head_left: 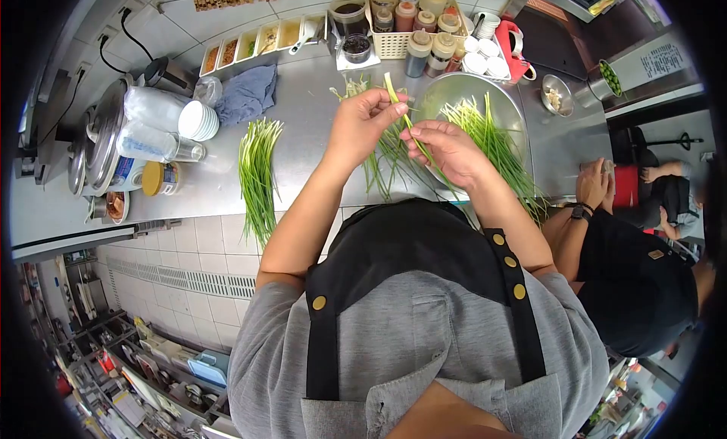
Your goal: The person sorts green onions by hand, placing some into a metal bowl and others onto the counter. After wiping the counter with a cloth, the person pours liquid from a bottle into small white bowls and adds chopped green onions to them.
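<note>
A long green chive with a pale end [391, 89] is pinched between both my hands, above the counter. My left hand [363, 124] has thumb and fingers closed on it near the pale end. Lower down the stalk, my right hand [448, 147] grips it with thumb and forefinger. Loose chives and thin scraps [388, 166] lie on the metal counter beneath my hands. On the right, a wide steel bowl [435, 98] holds a bunch of chives [492, 143] whose green ends hang over its rim. To the left lies a neat bundle of chives [259, 170], tips over the counter's front edge.
Sauce bottles [420, 49] and a row of condiment trays [265, 41] line the wall. A blue cloth [246, 93], stacked white cups [198, 121] and a yellow-lidded jar [155, 179] stand left. A small bowl [556, 94] sits right, near another person [625, 265].
</note>
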Demonstrator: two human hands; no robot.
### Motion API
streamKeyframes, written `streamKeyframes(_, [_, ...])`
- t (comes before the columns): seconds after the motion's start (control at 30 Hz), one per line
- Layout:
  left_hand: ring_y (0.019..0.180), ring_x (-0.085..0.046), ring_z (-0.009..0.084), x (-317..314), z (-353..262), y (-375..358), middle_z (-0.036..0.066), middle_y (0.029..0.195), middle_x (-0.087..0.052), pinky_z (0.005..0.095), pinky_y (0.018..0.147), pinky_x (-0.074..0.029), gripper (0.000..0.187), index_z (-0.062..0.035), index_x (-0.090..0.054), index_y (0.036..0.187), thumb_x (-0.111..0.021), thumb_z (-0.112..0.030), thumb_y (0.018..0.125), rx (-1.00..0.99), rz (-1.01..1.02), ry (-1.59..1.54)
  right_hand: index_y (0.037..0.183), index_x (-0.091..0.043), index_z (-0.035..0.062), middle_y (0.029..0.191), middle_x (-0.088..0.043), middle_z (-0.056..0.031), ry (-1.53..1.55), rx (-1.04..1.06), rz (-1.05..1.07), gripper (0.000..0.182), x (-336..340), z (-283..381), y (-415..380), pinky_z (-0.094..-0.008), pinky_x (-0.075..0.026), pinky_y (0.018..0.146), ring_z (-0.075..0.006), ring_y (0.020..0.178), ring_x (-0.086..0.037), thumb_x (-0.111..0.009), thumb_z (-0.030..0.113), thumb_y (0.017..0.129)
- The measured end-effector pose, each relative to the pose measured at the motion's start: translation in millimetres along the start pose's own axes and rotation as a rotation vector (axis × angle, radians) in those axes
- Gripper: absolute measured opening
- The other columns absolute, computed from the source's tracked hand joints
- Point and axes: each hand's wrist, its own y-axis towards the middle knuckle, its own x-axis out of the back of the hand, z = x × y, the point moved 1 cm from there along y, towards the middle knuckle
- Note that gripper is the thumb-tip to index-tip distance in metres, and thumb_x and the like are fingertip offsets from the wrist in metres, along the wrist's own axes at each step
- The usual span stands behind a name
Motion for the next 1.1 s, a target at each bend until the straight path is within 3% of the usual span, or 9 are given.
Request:
streamKeyframes(0.17, [0.076, -0.057, 0.0065, 9, 3, 0, 0.002, 0.079, -0.066, 0.0228, 0.071, -0.045, 0.018, 0.0002, -0.067, 0.093, -0.059, -0.017, 0.092, 0.008, -0.058, 0.233, 0.092, -0.065, -0.0033, 0.079, -0.062, -0.0042, -0.168, 0.198, -0.117, 0.017, 8, -8, 2, -0.0242, -0.044, 0.07, -0.0119, 0.071, -0.055, -0.06, 0.013, 0.089])
streamKeyframes(0.53, [0.068, -0.058, 0.0109, 41, 56, 30, 0.005, 0.074, -0.066, 0.0257, 0.063, -0.045, 0.023, -0.0013, -0.069, 0.096, -0.061, -0.022, 0.09, 0.056, -0.33, 0.363, 0.092, -0.067, -0.0036, 0.081, -0.065, -0.0067, -0.186, 0.042, -0.135, 0.016, 29, -23, 4, -0.0235, -0.045, 0.069, -0.0118, 0.069, -0.055, -0.062, 0.011, 0.087])
streamKeyframes(0.6, [0.078, -0.06, 0.0142, 47, 68, 33, 0.007, 0.085, -0.068, 0.0285, 0.069, -0.046, 0.028, -0.0017, -0.067, 0.106, -0.061, -0.024, 0.09, 0.05, -0.198, 0.699, 0.094, -0.067, -0.0026, 0.084, -0.066, -0.0065, -0.169, 0.032, -0.125, 0.016, 32, -25, 5, -0.0236, -0.045, 0.068, -0.0116, 0.07, -0.056, -0.062, 0.011, 0.087])
streamKeyframes(0.63, [0.078, -0.06, 0.0142, 42, 74, 27, 0.007, 0.085, -0.068, 0.0285, 0.069, -0.046, 0.028, -0.0017, -0.067, 0.106, -0.061, -0.024, 0.09, 0.052, -0.196, 0.696, 0.096, -0.067, -0.001, 0.088, -0.067, -0.0056, -0.108, -0.004, -0.146, 0.016, 31, -25, 5, -0.0242, -0.046, 0.067, -0.0112, 0.071, -0.057, -0.063, 0.012, 0.087])
streamKeyframes(0.7, [0.093, -0.062, 0.0227, 28, 78, 11, 0.013, 0.097, -0.067, 0.0339, 0.077, -0.048, 0.039, -0.0004, -0.061, 0.117, -0.062, -0.026, 0.088, -0.123, -0.257, 1.337, 0.098, -0.066, 0.0006, 0.091, -0.067, -0.0046, -0.048, -0.039, -0.169, 0.016, 28, -25, 6, -0.0248, -0.046, 0.066, -0.0109, 0.072, -0.058, -0.064, 0.013, 0.087])
streamKeyframes(0.73, [0.093, -0.062, 0.0227, 27, 76, 12, 0.013, 0.097, -0.067, 0.0339, 0.077, -0.048, 0.039, -0.0004, -0.061, 0.117, -0.062, -0.026, 0.088, -0.125, -0.256, 1.337, 0.099, -0.066, 0.0021, 0.094, -0.068, -0.0036, -0.025, 0.007, -0.19, 0.016, 27, -24, 7, -0.0254, -0.047, 0.065, -0.0107, 0.074, -0.059, -0.065, 0.013, 0.087])
streamKeyframes(0.8, [0.096, -0.059, 0.0186, 24, 71, 14, 0.01, 0.101, -0.065, 0.032, 0.077, -0.047, 0.043, 0.0004, -0.058, 0.119, -0.063, -0.029, 0.089, -0.006, 0.029, 0.355, 0.1, -0.065, 0.0035, 0.097, -0.068, -0.0027, 0.002, 0.051, -0.215, 0.017, 24, -22, 9, -0.026, -0.047, 0.065, -0.0105, 0.076, -0.06, -0.065, 0.013, 0.087])
streamKeyframes(0.9, [0.083, -0.056, 0.009, 4, 36, 6, 0.002, 0.09, -0.064, 0.0256, 0.071, -0.044, 0.03, -0.0021, -0.062, 0.112, -0.063, -0.023, 0.09, 0.13, 0.15, -0.119, 0.1, -0.065, 0.0042, 0.093, -0.068, -0.0022, -0.097, 0.107, -0.245, 0.017, 20, -16, 14, -0.0267, -0.048, 0.065, -0.0107, 0.078, -0.062, -0.067, 0.014, 0.086])
streamKeyframes(1.1, [0.072, -0.058, 0.0072, 13, 28, 19, 0.001, 0.081, -0.066, 0.0208, 0.067, -0.045, 0.017, -0.0031, -0.064, 0.094, -0.063, -0.019, 0.09, 0.076, -0.049, -0.113, 0.101, -0.067, 0.0047, 0.087, -0.067, -0.0022, -0.21, 0.04, -0.178, 0.02, 16, -8, 18, -0.0291, -0.05, 0.072, -0.0123, 0.079, -0.064, -0.067, 0.018, 0.087])
